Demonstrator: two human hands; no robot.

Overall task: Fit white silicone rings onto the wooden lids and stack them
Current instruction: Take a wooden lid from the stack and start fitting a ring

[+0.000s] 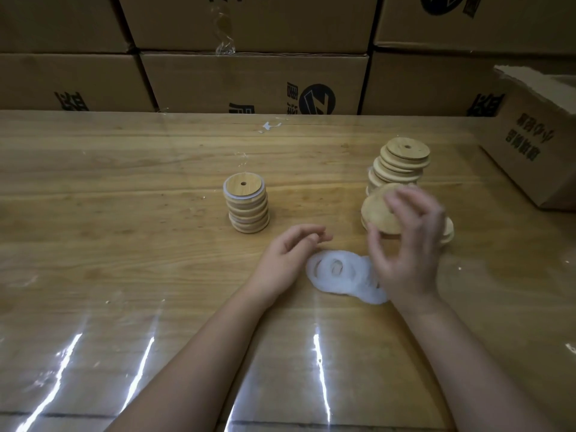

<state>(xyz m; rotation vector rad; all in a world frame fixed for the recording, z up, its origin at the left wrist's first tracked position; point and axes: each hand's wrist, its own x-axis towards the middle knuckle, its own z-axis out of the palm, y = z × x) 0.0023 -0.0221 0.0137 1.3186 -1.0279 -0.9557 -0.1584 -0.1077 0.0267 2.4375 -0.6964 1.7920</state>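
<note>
A neat stack of wooden lids with white rings (247, 207) stands mid-table. To the right leans a loose pile of bare wooden lids (400, 165), each with a small centre hole. My right hand (408, 251), blurred, holds one tilted wooden lid (381, 213) between thumb and fingers just in front of that pile. A heap of white silicone rings (339, 274) lies between my hands. My left hand (291, 255) hovers at the heap's left edge with loosely curled fingers, holding nothing.
The wooden table (124, 188) is covered by a glossy clear sheet. Stacked cardboard boxes (255, 82) form a wall along the far edge. An open cardboard box (536, 145) sits at the right edge.
</note>
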